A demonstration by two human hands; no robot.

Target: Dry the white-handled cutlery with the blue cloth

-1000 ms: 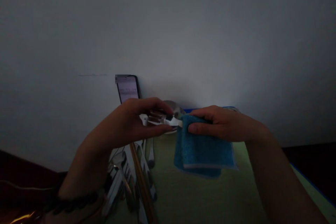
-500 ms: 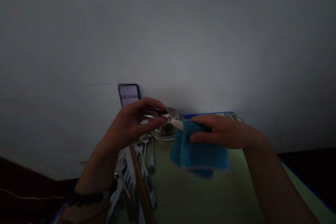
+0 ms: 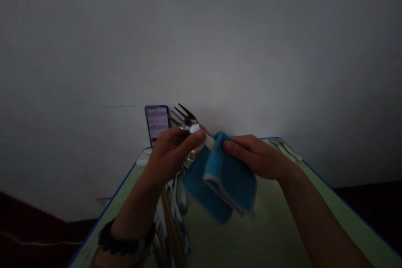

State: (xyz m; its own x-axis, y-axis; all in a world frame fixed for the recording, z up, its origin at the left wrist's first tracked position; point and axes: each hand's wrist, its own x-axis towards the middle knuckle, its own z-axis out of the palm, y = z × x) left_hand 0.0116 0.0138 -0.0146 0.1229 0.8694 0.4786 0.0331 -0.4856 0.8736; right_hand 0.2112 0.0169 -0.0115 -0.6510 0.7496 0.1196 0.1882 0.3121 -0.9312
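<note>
My left hand (image 3: 171,155) is closed round the neck of a metal fork (image 3: 184,118), whose tines point up and to the left above my fingers. My right hand (image 3: 256,155) pinches a folded blue cloth (image 3: 221,180) wrapped round the fork's pale handle, which is mostly hidden in it. Both hands are raised above the green table (image 3: 282,226). A dark bracelet sits on my left wrist.
A phone (image 3: 157,122) with a lit screen leans against the pale wall at the table's back. Several pieces of cutlery (image 3: 174,201) lie on the table under my left forearm, and a few more (image 3: 284,147) lie at the back right corner. The room is dim.
My left hand turned the fork so its tines now point up. The cloth shifted left, closer to my left hand. The camera tilted down, showing more of the table.
</note>
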